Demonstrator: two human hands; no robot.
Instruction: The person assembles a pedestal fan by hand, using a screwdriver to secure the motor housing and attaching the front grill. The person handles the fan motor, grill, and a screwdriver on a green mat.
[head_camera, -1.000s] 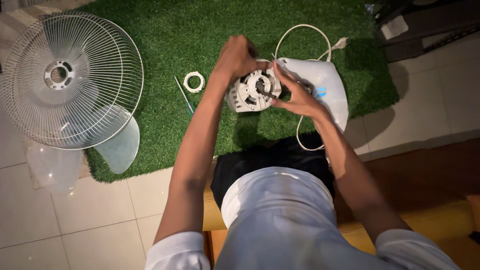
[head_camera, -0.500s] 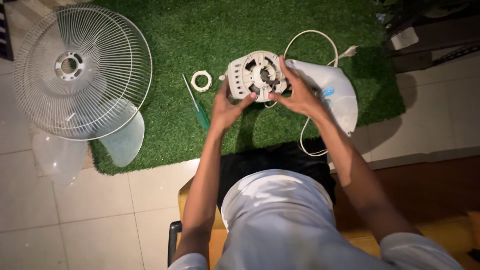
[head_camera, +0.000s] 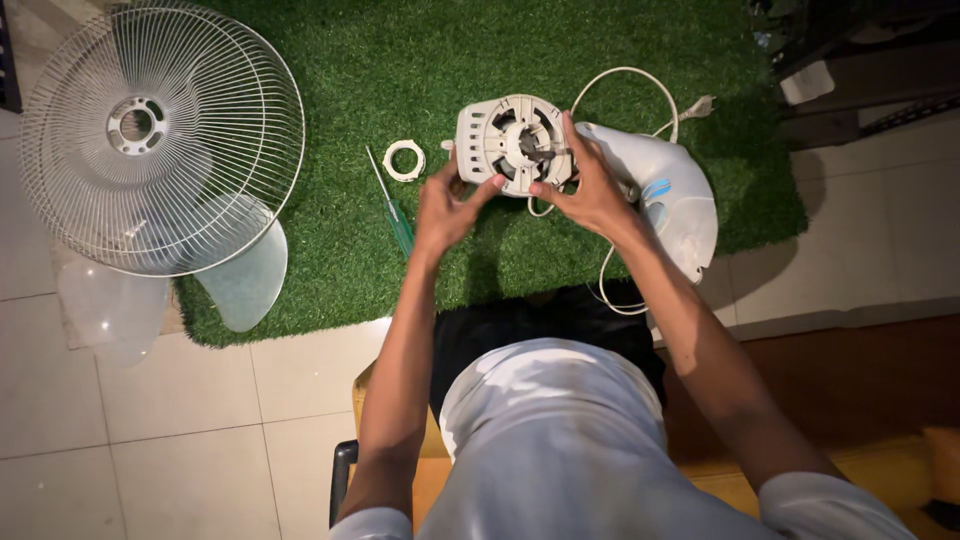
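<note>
White ribbed plastic motor housing (head_camera: 510, 145) – round, vented, both hands' grip grasping it, left hand (head_camera: 447, 208), right hand (head_camera: 590, 190).

From my remote seat I saw a tiled floor (head_camera: 150, 420) with a green turf mat (head_camera: 420, 40) laid over it. On the mat lay a white ring (head_camera: 404, 160), a green-handled screwdriver (head_camera: 392, 206) just beside it, a white fan housing (head_camera: 665, 190) near the right edge and a white cord (head_camera: 640, 82) looping to a plug (head_camera: 700, 104). A wire guard (head_camera: 160, 135) sat half on the mat, half on tile. A clear blade (head_camera: 240, 280) lay under it, straddling the mat's edge.
</note>
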